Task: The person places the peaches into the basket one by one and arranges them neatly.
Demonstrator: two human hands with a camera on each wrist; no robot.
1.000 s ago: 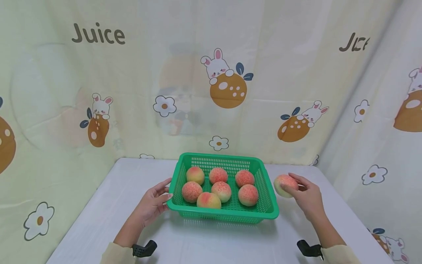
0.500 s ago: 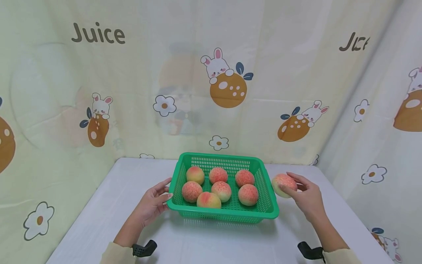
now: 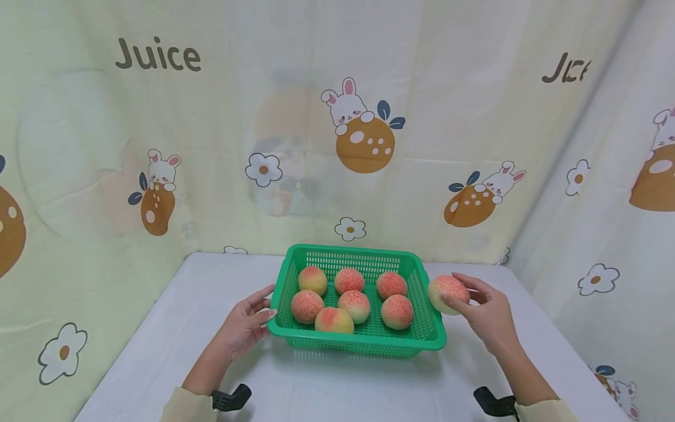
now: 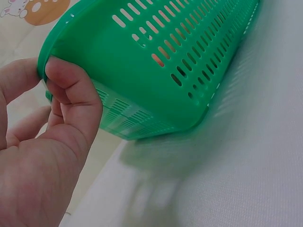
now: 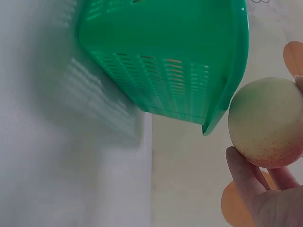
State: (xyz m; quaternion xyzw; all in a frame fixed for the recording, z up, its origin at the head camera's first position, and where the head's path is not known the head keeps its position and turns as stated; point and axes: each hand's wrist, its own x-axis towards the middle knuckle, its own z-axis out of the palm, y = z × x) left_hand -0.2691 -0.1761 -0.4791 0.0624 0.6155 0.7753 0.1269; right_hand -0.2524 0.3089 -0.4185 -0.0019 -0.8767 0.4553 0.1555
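Note:
A green plastic basket (image 3: 358,346) with slotted walls holds several pink-and-yellow peaches (image 3: 354,306). At its left end my left hand (image 3: 244,325) grips the rim; in the left wrist view the thumb (image 4: 71,80) and curled fingers pinch the basket's edge. Beyond the right end, my right hand (image 3: 487,310) holds one more peach (image 3: 448,293) between thumb and fingers, level with the rim and right beside it. The right wrist view shows this held peach (image 5: 267,123) very near the basket rim (image 5: 240,52); whether they touch I cannot tell.
The basket stands on a white-covered table (image 3: 343,387). Behind it hangs a pale curtain (image 3: 221,117) printed with rabbits, fruit and flowers, and more curtain closes in both sides. A dark wrist device (image 3: 495,403) sits on each wrist.
My right hand has moved left with its peach, from a little way off the basket to right beside its rim. The left hand and basket have stayed still.

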